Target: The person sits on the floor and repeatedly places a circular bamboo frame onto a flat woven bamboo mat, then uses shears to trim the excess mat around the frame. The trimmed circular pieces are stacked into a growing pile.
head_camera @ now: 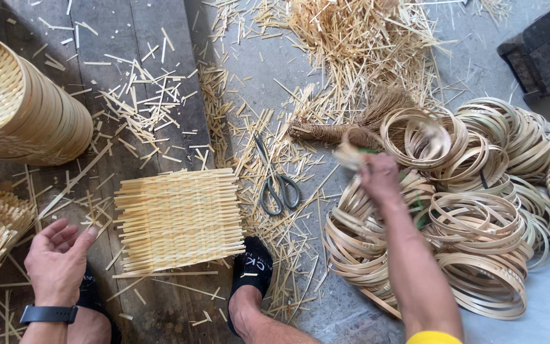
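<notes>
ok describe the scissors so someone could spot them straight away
Start at the square woven bamboo mat lying flat on the floor. Just to its right, among the scattered pale bamboo offcuts, lie the grey metal scissors, closed: the only metal thing among straw-coloured strips.

Grey concrete floor, dark wooden planks at left, daylight, scattered straw-coloured offcuts everywhere

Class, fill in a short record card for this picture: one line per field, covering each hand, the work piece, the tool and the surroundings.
Left hand: open, palm up, empty, beside the woven mat
Right hand: reaching over the bamboo rings, gripping a blurred thin strip
Woven mat: square, flat on the floorboards
Scissors: lying among offcuts, untouched
Stack of trays: top left, on its side
Brush: behind the rings
</notes>
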